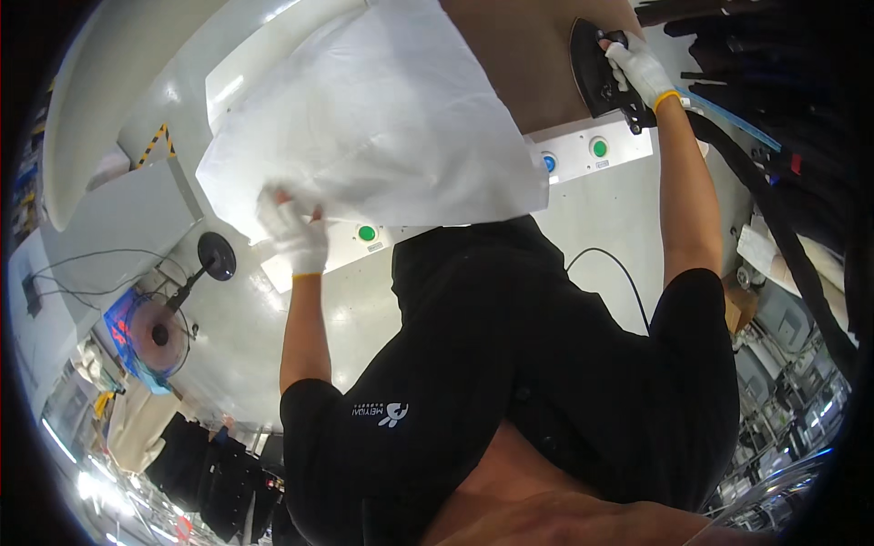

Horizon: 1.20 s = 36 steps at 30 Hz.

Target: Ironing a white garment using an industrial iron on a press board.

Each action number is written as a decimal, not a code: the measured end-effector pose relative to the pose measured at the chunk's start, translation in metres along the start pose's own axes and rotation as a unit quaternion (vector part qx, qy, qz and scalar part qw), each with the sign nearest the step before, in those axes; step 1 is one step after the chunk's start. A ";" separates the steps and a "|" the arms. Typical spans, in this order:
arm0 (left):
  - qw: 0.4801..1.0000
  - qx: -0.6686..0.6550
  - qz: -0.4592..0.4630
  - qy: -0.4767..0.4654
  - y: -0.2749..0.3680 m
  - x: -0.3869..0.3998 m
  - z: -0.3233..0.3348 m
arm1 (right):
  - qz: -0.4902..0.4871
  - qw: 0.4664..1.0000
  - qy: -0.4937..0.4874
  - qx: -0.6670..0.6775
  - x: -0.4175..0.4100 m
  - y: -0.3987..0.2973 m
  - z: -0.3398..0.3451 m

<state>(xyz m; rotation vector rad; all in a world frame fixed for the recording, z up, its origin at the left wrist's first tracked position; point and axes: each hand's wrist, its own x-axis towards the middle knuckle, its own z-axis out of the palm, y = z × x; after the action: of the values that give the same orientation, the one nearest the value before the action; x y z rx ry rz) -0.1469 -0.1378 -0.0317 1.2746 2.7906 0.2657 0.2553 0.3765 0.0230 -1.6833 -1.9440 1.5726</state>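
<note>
A large white cloth (375, 123) is spread over a brown-topped pressing table (526, 61), its near edge hanging over the front panel. My left hand (293, 235), in a white glove with bare thumb and finger tips, is blurred at the cloth's near left corner. Its thumb and fingers look apart, with nothing visibly gripped; contact with the cloth is unclear. At the table's right end, my gloved right hand (638, 65) is closed around the handle of a black steam iron (590, 72). The iron rests on the brown surface, right of the cloth.
Green buttons (599, 147) and a blue button (550, 163) sit on the white front panel (635, 142). A thick black hose (758, 184) runs from the iron down the right side. An electric fan (158, 334) stands at left. Dark garments (744, 61) hang at upper right.
</note>
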 end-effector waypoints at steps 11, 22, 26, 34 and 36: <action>0.940 -0.242 0.224 0.084 0.256 0.135 0.073 | -0.044 0.989 0.139 0.013 -0.022 -0.074 0.022; 0.915 -0.194 0.354 0.013 0.334 0.055 0.097 | -0.378 0.845 -0.090 -0.367 -0.067 -0.229 0.267; 0.886 -0.307 0.345 -0.037 0.300 0.007 0.067 | -0.357 0.792 -0.295 -0.398 -0.118 -0.259 0.392; 0.879 -0.346 0.232 0.230 0.095 0.008 0.042 | -0.356 0.824 -0.238 -0.372 -0.092 -0.304 0.422; 0.938 -0.224 0.160 0.211 0.045 0.031 0.029 | -0.360 0.862 -0.179 -0.308 -0.069 -0.312 0.398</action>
<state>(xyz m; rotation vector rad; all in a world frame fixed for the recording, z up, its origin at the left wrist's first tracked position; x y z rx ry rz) -0.1297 -0.0819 -0.0510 1.6852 2.5581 1.2473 -0.1860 0.1347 0.1095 -0.5670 -2.9993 1.0611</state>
